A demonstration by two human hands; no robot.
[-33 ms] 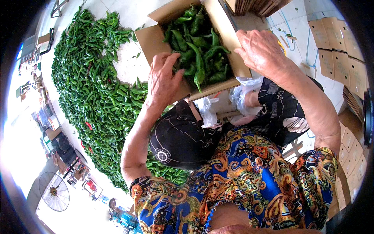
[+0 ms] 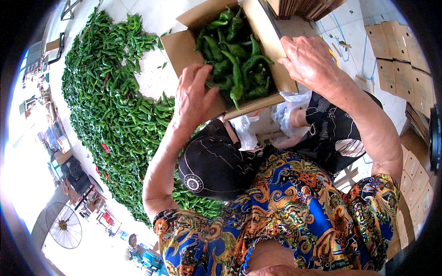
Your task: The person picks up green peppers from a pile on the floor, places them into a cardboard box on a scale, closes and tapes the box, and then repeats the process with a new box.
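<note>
An open cardboard box (image 2: 216,16) tilts above my knees with its flaps spread. Long green chili peppers (image 2: 237,69) lie in it, several with curved tips pointing toward me. My left hand (image 2: 193,94) is closed over the box's left side, fingers and thumb bent in over the rim beside the peppers. On the opposite side, my right hand (image 2: 308,60) grips the edge of the right flap, its fingertips partly hidden behind the cardboard. The underside of the box is out of sight.
A broad heap of green peppers (image 2: 110,101) covers the floor at left, with a few red ones among them. Stacked cardboard boxes (image 2: 391,41) stand at right; flattened cardboard (image 2: 299,9) lies at the far edge. A fan (image 2: 63,225) stands at lower left.
</note>
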